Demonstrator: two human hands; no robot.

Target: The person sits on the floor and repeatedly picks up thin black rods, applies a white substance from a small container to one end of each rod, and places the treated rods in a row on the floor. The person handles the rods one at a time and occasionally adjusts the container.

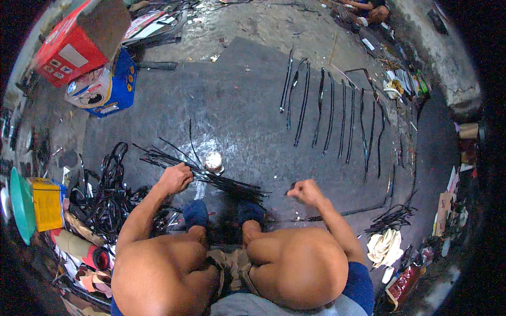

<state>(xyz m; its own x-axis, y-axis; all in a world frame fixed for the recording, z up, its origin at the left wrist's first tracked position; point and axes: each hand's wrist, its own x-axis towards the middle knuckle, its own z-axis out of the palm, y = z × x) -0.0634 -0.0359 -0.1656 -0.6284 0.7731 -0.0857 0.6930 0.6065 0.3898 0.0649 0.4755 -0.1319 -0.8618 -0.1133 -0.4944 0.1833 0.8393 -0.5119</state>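
Observation:
A loose bundle of thin black strips (232,184) lies on the dark mat before my feet. My left hand (176,179) is closed at the bundle's left part, fingers curled onto the strips. Off the bundle's right end, my right hand (307,193) is closed, its thumb and fingertips pressed together; a small dark bit shows at the tips, too small to name. Touching the bundle's far side is a small round whitish container (213,161). Farther right, several black strips (331,113) lie spread side by side in a row.
Tangled black strips (105,195) are heaped at my left, near a yellow box (47,204) and a green round lid-like thing (21,205). Red (71,50) and blue boxes (124,81) stand far left. A cream cloth bundle (385,247) lies at my right. Another person (366,13) sits far right.

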